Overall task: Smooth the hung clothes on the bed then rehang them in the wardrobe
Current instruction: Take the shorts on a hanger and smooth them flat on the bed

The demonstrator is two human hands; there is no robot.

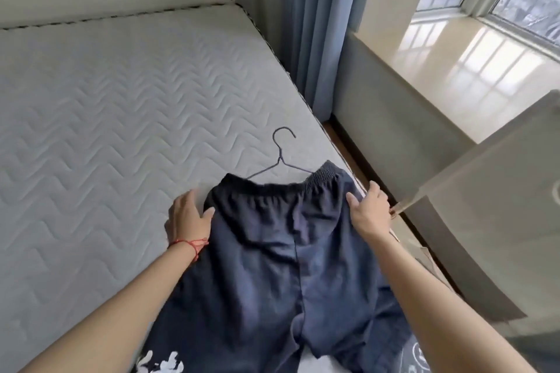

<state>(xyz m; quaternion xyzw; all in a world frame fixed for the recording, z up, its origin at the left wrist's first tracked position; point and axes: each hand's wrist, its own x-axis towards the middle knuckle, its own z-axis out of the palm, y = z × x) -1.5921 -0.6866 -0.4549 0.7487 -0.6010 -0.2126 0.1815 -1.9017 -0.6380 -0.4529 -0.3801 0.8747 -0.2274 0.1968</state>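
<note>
You see dark navy shorts (272,251) with white print near the hems, on a thin dark grey wire hanger (280,157). The bed (106,94) is pale grey, quilted in zigzag waves. Curtain (318,24) is light blue. A red string bracelet (191,244) circles your left wrist.

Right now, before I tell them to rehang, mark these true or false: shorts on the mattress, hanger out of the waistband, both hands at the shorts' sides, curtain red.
1. The dark shorts lie on the mattress. True.
2. The wire hanger lies fully clear of the shorts. False: its lower part is inside the waistband, only hook and shoulders show.
3. The left hand and right hand rest at the shorts' sides. True.
4. The curtain is red. False: it is blue.
</note>
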